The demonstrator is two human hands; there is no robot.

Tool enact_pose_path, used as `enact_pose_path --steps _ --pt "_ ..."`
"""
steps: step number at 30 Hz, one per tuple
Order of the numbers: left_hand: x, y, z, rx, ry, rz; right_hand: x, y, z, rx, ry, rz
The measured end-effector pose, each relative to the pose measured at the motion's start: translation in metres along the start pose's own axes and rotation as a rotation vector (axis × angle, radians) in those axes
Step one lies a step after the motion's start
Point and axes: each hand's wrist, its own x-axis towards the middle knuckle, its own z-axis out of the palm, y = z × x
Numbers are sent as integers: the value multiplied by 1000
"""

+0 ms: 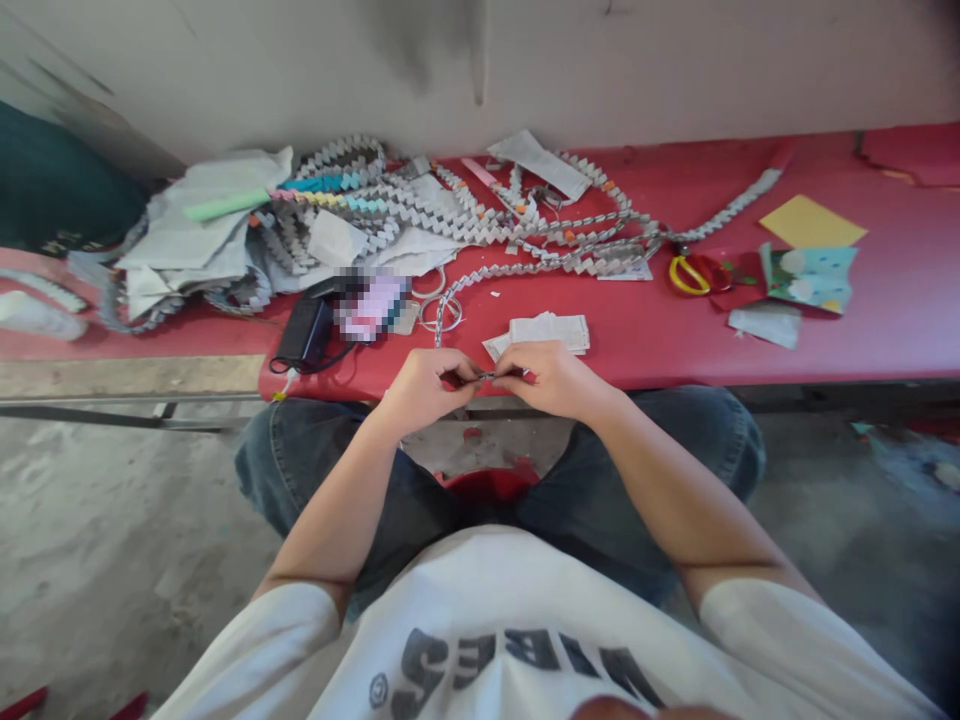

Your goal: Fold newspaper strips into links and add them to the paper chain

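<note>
My white shirt (480, 580) with its dark lettering is closest, and past it my jeans (315, 465) spread either side of a red seat (491, 485). My left hand (429, 390) and right hand (551, 378) meet at the near edge of the red table (675, 345), thumbs and fingers of both pinching a small grey piece (487, 376) between them. A chain (510, 270) of folded paper comes down just beyond my left hand; my fingers hide whether the piece joins it. From there it runs up and right into a tangle of like chains along the wall (675, 70). White slips (559, 330) lie just beyond my right hand, white rings (442, 314) and a black box (304, 335) beyond my left, and yellow-handled scissors (688, 277) farther right, near a yellow sheet (810, 222).
</note>
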Motion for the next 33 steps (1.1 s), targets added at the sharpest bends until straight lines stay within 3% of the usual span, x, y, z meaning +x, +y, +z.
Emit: enact_pose_path --steps 8,13,19,26,33 --pt "-3 2 3 84 10 -17 0 0 3 -97 17 -35" --pt "0 3 9 243 20 95 0 3 4 -181 -2 -77" --pt "2 -7 15 452 63 325 0 3 7 -229 -22 -54" --pt "1 -5 14 430 118 334 0 3 4 -195 12 -59" --pt "1 -8 14 496 188 459 0 -3 -1 -179 28 25"
